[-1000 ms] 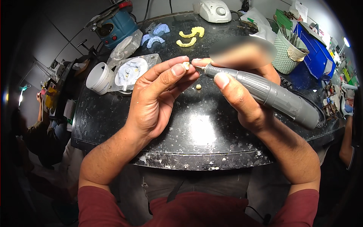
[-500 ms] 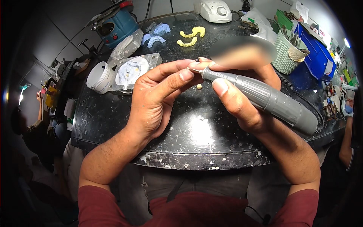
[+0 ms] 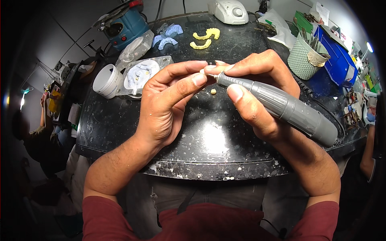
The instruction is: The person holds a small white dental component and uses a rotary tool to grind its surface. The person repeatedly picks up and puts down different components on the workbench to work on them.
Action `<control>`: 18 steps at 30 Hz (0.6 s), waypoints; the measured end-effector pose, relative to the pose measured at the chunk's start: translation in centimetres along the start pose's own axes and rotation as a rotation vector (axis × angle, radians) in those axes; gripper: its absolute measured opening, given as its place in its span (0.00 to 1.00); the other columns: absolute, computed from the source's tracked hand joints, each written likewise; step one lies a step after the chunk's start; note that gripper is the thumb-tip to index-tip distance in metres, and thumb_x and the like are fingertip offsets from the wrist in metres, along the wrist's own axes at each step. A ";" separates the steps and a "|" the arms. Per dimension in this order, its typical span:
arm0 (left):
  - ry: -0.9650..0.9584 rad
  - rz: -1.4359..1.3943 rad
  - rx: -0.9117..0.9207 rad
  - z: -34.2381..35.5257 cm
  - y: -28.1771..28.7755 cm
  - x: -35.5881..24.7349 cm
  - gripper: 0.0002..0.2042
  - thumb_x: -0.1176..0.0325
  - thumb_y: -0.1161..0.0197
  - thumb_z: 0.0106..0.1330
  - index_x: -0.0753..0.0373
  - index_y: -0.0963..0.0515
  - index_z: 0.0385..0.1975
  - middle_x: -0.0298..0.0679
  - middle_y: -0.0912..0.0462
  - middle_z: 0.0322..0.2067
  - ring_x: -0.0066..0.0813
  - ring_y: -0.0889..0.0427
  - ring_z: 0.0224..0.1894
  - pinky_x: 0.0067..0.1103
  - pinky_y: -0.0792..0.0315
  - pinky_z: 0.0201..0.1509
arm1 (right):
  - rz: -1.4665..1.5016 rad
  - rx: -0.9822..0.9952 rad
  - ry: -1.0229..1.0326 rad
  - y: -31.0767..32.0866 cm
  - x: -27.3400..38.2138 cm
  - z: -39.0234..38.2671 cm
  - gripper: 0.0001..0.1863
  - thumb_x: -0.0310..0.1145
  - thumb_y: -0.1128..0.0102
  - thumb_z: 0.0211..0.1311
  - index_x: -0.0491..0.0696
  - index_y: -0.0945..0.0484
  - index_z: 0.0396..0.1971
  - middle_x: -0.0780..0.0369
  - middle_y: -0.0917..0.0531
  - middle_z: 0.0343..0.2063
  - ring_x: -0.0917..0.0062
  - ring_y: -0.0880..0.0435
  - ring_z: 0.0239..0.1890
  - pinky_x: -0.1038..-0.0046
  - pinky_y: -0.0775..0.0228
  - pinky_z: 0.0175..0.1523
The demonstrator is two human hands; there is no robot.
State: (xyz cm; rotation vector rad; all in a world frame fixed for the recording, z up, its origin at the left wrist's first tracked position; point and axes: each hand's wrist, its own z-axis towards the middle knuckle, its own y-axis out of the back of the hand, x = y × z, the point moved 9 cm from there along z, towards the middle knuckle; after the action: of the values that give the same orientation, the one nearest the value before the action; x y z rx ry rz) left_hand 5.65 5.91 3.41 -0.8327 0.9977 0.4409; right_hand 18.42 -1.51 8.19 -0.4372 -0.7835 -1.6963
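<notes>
Between the thumb and fingers of my left hand (image 3: 163, 100), a tiny whitish piece (image 3: 202, 71) is pinched; it looks like a tooth crown, mostly covered by the fingertips. My right hand (image 3: 257, 116) is wrapped round a grey rotary handpiece (image 3: 281, 102), its body slanting down to the right. The thin bur (image 3: 212, 75) at its nose points left and meets or nearly meets the small piece. Just below the fingertips, a cream-coloured tooth crown (image 3: 213, 91) lies on the black bench.
Left of my hands stand a white tub (image 3: 107, 82) and a plaster model (image 3: 140, 76). Behind lie blue arch pieces (image 3: 168, 43) and yellow ones (image 3: 201, 45). A white control box (image 3: 229, 12), a teal machine (image 3: 128, 30), a tool basket (image 3: 303, 58) and a blue bin (image 3: 337, 60) line the back.
Both hands keep nearly the same place. The small whitish piece shows more plainly at the left fingertips, and the fingers have shifted slightly around it.
</notes>
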 end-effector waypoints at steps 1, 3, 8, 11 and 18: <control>0.007 -0.010 -0.003 0.0 0.1 0.1 0.11 0.76 0.40 0.65 0.69 0.23 0.46 0.48 0.18 0.44 0.32 0.20 0.50 0.28 0.28 0.60 | -0.001 -0.001 0.000 0.0 0.0 0.0 0.10 0.25 0.46 0.58 0.40 0.30 0.40 0.53 0.18 0.39 0.72 0.20 0.47 0.67 0.34 0.61; 0.014 -0.027 -0.002 0.0 0.1 0.1 0.11 0.76 0.40 0.65 0.69 0.23 0.46 0.48 0.18 0.44 0.32 0.20 0.50 0.28 0.28 0.60 | 0.003 -0.010 0.020 0.0 0.1 0.0 0.10 0.25 0.46 0.59 0.41 0.30 0.40 0.53 0.18 0.39 0.72 0.20 0.46 0.67 0.34 0.61; 0.028 -0.027 -0.010 0.1 0.2 0.4 0.11 0.75 0.40 0.65 0.69 0.23 0.46 0.48 0.18 0.43 0.34 0.19 0.49 0.30 0.28 0.60 | 0.012 -0.024 0.005 0.2 -0.1 -0.1 0.10 0.26 0.46 0.59 0.41 0.30 0.40 0.53 0.18 0.40 0.71 0.20 0.49 0.66 0.34 0.61; 0.053 -0.114 -0.003 0.2 0.3 0.6 0.10 0.76 0.40 0.65 0.69 0.23 0.45 0.49 0.17 0.42 0.36 0.18 0.48 0.31 0.28 0.60 | 0.043 -0.062 0.026 0.3 0.2 -0.1 0.10 0.26 0.45 0.60 0.41 0.30 0.41 0.54 0.20 0.39 0.68 0.20 0.50 0.66 0.33 0.60; 0.069 -0.150 -0.009 0.1 0.5 0.6 0.09 0.76 0.40 0.65 0.69 0.23 0.43 0.49 0.17 0.41 0.38 0.18 0.48 0.32 0.27 0.61 | 0.054 -0.069 -0.005 0.3 -0.3 -0.2 0.10 0.25 0.46 0.60 0.41 0.31 0.41 0.55 0.22 0.38 0.68 0.19 0.49 0.71 0.31 0.54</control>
State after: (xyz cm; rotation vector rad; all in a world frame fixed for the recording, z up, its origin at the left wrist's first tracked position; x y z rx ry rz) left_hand 5.66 6.22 2.73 -0.9291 0.9901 0.2905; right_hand 18.82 -1.50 7.90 -0.5060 -0.7119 -1.6762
